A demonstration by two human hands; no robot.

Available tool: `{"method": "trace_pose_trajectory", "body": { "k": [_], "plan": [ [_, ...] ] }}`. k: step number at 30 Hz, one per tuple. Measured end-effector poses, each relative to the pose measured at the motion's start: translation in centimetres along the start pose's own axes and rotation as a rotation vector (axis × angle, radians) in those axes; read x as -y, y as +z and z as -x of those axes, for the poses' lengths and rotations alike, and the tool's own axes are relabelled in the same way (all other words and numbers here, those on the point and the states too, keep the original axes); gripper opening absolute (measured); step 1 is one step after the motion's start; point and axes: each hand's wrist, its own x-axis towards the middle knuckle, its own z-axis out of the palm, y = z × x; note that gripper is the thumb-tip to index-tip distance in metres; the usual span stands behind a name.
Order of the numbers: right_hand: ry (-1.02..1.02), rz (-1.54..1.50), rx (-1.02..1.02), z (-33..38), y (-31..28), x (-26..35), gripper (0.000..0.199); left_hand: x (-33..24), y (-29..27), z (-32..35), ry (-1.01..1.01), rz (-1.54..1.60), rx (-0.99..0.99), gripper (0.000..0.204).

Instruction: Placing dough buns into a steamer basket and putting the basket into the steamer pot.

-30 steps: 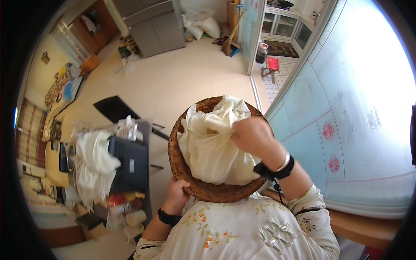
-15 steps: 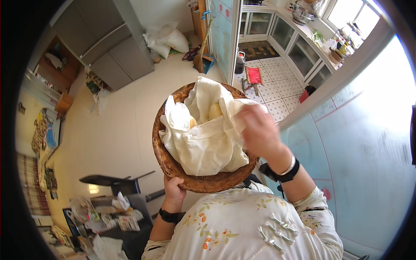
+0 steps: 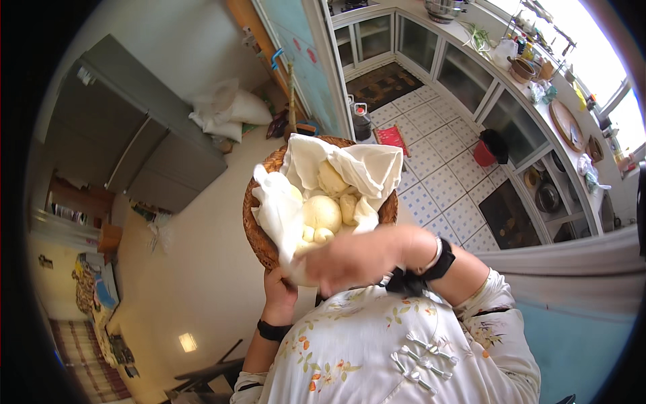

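Observation:
I carry a round brown woven basket [image 3: 256, 232] in front of my chest, lined with a white cloth [image 3: 370, 165]. Several pale yellow buns [image 3: 322, 214] of different sizes show in the cloth's opening; some are small and knobbly. My left hand [image 3: 278, 288] grips the basket's near rim from below, at its left side. Across the near edge reaches my right hand [image 3: 356, 259], smeared by motion, its fingers closed on the near part of the cloth. That hand hides the front of the basket and whatever lies beneath it.
To the right of the doorway, a kitchen counter [image 3: 498, 64] carries pots, bottles and bags. On the tiled floor stand a red stool [image 3: 392, 139], a dark jug [image 3: 361, 122] and a red bin [image 3: 484, 153]. White sacks [image 3: 232, 114] lean near the grey refrigerator [image 3: 148, 135].
The near flap of cloth has been pulled back, uncovering the buns. My right hand has moved from the basket's right side to its near edge. The view has turned right, toward the kitchen.

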Motion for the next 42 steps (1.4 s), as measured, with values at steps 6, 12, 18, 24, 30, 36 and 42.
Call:
{"method": "trace_pose_trajectory", "body": {
  "k": [6, 12, 18, 24, 30, 36, 42],
  "plan": [
    [0.239, -0.033, -0.44, 3.3, -12.8, -2.6, 0.039, -2.1, 5.9, -14.6, -0.199, -0.078, 0.224, 0.06],
    [1.094, 1.285, -1.139, 12.2, -21.0, -7.2, 0.033, -3.4, 13.1, -28.4, -0.369, -0.168, 0.427, 0.056],
    [1.14, 1.204, -1.784, 18.8, -22.3, -7.9, 0.019, -1.8, 16.7, -35.7, -0.523, -0.252, 0.607, 0.051],
    [1.739, 1.321, -1.843, 22.4, -17.2, -10.1, 0.053, -0.6, 17.0, -39.1, -0.55, -0.315, 0.738, 0.047],
    [0.672, -0.035, -1.74, 18.7, -14.5, -13.9, 0.049, 1.4, 15.7, -41.9, -0.466, -0.339, 0.801, 0.044],
    [0.258, -0.532, -1.91, 19.7, -15.1, -22.4, 0.044, 4.1, 17.7, -50.8, -0.328, -0.4, 0.919, 0.041],
    [0.283, -0.601, -2.088, 25.1, -18.0, -24.0, 0.035, 4.8, 32.4, -55.8, 0.165, -0.366, 0.757, 0.063]
  ]
}}
